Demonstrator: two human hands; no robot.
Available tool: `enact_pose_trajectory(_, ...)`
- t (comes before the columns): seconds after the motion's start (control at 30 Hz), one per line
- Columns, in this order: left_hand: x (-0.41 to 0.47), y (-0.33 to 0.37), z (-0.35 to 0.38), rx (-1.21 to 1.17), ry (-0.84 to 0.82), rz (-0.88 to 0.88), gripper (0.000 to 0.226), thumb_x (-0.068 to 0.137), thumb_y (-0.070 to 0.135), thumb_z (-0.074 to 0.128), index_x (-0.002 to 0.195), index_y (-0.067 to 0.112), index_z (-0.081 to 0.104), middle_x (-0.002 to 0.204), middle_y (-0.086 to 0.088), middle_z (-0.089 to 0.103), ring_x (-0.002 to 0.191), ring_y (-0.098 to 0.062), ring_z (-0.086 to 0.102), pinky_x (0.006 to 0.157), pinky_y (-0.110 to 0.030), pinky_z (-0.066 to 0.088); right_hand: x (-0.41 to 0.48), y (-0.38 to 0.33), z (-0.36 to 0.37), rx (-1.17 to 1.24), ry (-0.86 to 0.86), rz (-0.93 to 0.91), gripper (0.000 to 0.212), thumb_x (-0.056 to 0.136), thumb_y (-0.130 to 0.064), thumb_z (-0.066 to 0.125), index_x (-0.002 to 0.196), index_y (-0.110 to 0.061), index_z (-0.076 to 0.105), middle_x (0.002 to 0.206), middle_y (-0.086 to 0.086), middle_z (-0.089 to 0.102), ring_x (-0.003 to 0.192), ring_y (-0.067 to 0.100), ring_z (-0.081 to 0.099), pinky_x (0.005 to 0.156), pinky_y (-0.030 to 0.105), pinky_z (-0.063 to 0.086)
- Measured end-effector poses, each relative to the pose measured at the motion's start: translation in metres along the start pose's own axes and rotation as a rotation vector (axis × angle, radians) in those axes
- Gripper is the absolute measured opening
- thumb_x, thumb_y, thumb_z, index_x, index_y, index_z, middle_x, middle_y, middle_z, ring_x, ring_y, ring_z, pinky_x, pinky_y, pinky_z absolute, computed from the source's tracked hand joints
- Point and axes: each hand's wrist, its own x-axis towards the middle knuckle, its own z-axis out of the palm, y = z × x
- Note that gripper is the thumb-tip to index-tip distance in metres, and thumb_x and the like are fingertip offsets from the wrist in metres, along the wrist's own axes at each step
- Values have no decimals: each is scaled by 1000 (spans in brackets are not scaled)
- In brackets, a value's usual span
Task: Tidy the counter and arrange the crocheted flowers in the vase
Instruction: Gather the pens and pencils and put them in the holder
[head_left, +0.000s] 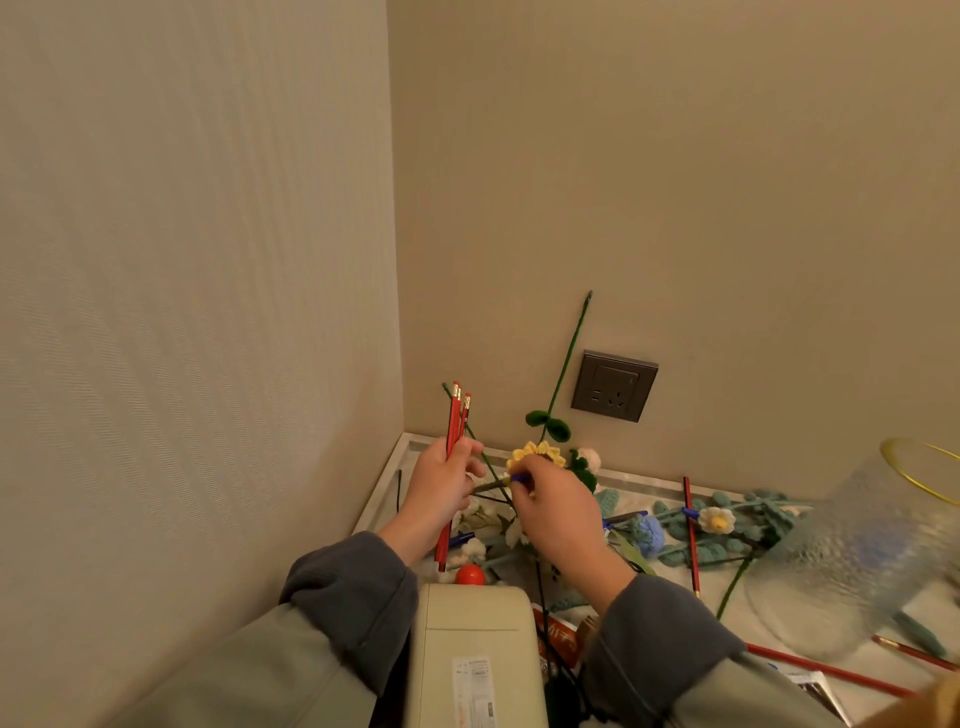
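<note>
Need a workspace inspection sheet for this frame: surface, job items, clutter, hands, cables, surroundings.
Surface: pale counter in a wall corner, mostly covered.
Job's things: crocheted sunflower, daisy and blue flower lie among green stems. The glass vase stands at the right and is blurred, so its contents are unclear.
Clutter: loose red pencil, red ball-like item, beige box at the near edge.
Hands: left hand grips an upright pencil bundle. Right hand pinches a small blue item beside the sunflower.
Cables: thin dark strand by the box. Cannot tell whether it is a cable or a stem.
Surroundings: beige walls, grey wall socket with nothing plugged in.
</note>
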Motion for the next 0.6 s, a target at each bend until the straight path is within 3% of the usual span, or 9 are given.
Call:
enact_pose_trajectory(0.07,-2,7,3,55,26,82,24,101,26,39,103,14,59,80,2,67,60,-6,55,53,-19,43,4,-6,-15,156,69,60,7,93,-32,58,99,-31,60,87,-15,61,80,6,56,59,20,44)
enact_pose_trajectory(0.13,-4,14,6,125,27,158,25,101,30,39,104,19,60,91,7,71,83,-3,63,68,-18,45,7,-15,-32,342,112,132,5,92,-36,61,95,-33,58,85,-16,60,81,3,57,67,22,49)
enact_pose_trajectory(0.23,-14,27,13,202,-28,233,27,100,35,40,106,23,64,98,11,70,95,1,62,72,-13,42,8,-30,-61,530,187,169,6,91,-37,62,87,-33,60,80,-12,63,77,3,60,68,23,50)
enact_pose_trajectory(0.33,-32,41,25,187,-134,260,24,100,36,41,102,30,64,95,7,71,89,-6,67,71,-18,52,2,-43,-91,619,244,174,10,92,-34,61,84,-27,62,77,-3,65,71,9,62,63,24,49)
enact_pose_trajectory(0.4,-46,50,34,137,-199,236,25,100,35,41,105,25,63,88,3,71,78,-9,69,67,-21,56,-5,-48,-108,660,264,189,12,92,-34,62,85,-23,65,76,0,67,69,11,62,63,27,51)
enact_pose_trajectory(0.5,-67,67,48,110,-291,229,26,102,33,39,101,18,61,75,0,64,60,-11,61,57,-23,52,-21,-51,-134,765,276,221,13,91,-33,64,82,-25,69,70,-4,69,59,3,59,56,20,46)
enact_pose_trajectory(0.6,-85,82,67,58,-401,218,29,102,31,38,101,14,61,69,1,57,54,-10,50,50,-24,42,-39,-48,-164,828,288,228,17,91,-32,64,79,-23,73,61,-9,67,52,-1,55,50,16,44)
